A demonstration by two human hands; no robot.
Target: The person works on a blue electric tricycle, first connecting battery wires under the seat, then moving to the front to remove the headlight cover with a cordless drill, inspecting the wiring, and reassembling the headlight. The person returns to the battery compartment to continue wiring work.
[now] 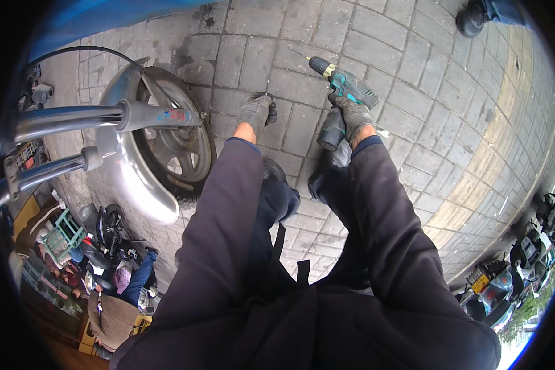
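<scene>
My right hand [354, 117], in a grey work glove, is wrapped round the grip of a teal and black cordless drill [351, 87]. The drill's chuck points to the upper left with a thin bit in it, and its battery hangs below the hand. My left hand [257, 113], gloved too, is closed with fingers and thumb together, and a small light tip shows above them. What the left hand pinches is too small to name. Left of that hand stands a scooter front wheel [177, 132] with a silver fender [143, 176] and fork legs [68, 120].
Grey paving bricks [302, 37] lie all round, with a yellowish tactile strip [475, 179] on the right. Parked scooters [505, 283] line the lower right. Another person's shoe [470, 20] is at the upper right. At the lower left are people and a green stool [63, 231].
</scene>
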